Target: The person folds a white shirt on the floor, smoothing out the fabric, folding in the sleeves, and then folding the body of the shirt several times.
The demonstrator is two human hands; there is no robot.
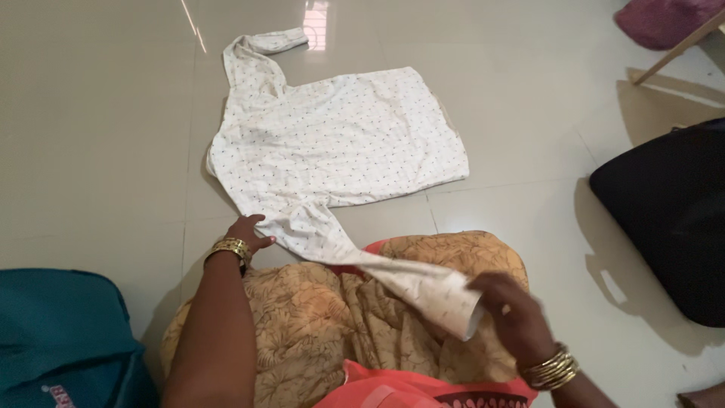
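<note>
**Head view: sleeve fold in hand**

White dotted shirt [340, 136] lies spread flat on the tiled floor [91, 151], well clear of its edges. Right hand [513, 317] has fingers closed on the near sleeve's cuff [453, 298], pulled back over the lap. Left hand [248, 233] presses the sleeve root, fingers loosely curled, pinning not gripping. Looks like sleeve folding; laying it across the body would need the left-hand pin kept.
</note>
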